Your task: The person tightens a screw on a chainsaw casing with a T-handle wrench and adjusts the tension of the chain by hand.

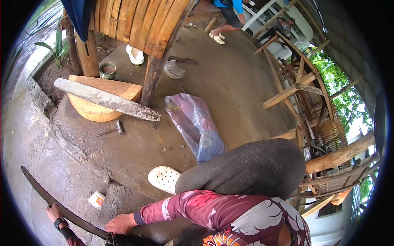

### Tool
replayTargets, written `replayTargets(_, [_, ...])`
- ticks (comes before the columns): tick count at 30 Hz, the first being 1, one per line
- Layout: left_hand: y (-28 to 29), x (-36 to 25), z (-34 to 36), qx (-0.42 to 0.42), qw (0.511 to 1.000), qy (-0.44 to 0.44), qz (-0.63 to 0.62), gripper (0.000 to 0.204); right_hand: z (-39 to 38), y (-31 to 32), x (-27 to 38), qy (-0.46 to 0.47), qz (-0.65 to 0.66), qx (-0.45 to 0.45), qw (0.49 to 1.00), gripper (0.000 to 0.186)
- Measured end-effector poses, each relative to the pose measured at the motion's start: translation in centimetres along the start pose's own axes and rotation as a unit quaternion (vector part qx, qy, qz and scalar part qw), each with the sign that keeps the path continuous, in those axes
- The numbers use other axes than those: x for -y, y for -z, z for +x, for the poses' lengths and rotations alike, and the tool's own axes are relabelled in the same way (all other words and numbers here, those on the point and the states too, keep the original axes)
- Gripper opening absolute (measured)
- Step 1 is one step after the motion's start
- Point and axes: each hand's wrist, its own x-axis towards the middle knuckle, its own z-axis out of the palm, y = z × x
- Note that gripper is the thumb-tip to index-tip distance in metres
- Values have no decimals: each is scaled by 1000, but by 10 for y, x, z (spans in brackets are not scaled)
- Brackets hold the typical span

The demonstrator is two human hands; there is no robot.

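Note:
A long dark chainsaw bar (pixel 67 212) with a toothed edge, seemingly its chain, slants across the lower left. My left hand (pixel 53 212), with a dark watch at the wrist, grips it partway along. Near the lower end, my right hand (pixel 120 224) is closed at the bar's base, its fingertips partly hidden. Whatever joins the bar below is dark and cut off by the view's edge. A worn, pale guide bar (pixel 102 97) lies across a cut wooden slab (pixel 84 110). Beside the slab rests a T-shaped wrench (pixel 119 127), with a small nut (pixel 154 127) nearby.
A white and orange container (pixel 97 200) sits on wet concrete close to my hands. Ahead lies a crumpled plastic sack (pixel 193 123). A wooden post (pixel 152 80) supports a slatted panel (pixel 135 24). Loose clogs (pixel 174 69) are scattered about. Another person (pixel 229 20) is farther off; wooden railings (pixel 295 90) stand right.

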Motion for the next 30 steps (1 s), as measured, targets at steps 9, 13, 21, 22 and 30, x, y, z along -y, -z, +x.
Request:
replayTargets(9, [-4,-1,-2,-63,997,-46,-11,36,4,-8,-5,-47,86,-37,995,26])
replayTargets(13, [-5,9,0,-55,997,-44,-27,35,7,-6,4,-105,98,-55,988,26])
replayTargets(21, [-7,-11,-7,-59,996,-54,-27,37,1,-8,4,-84,-22,-94,992,33])
replayTargets(22, [-7,-5,-8,-59,997,-50,-25,37,3,-10,6,-70,-44,-121,989,34])
replayTargets(30, [9,-24,-18,16,999,0,-47,42,3,-15,7,-84,-56,-118,988,36])
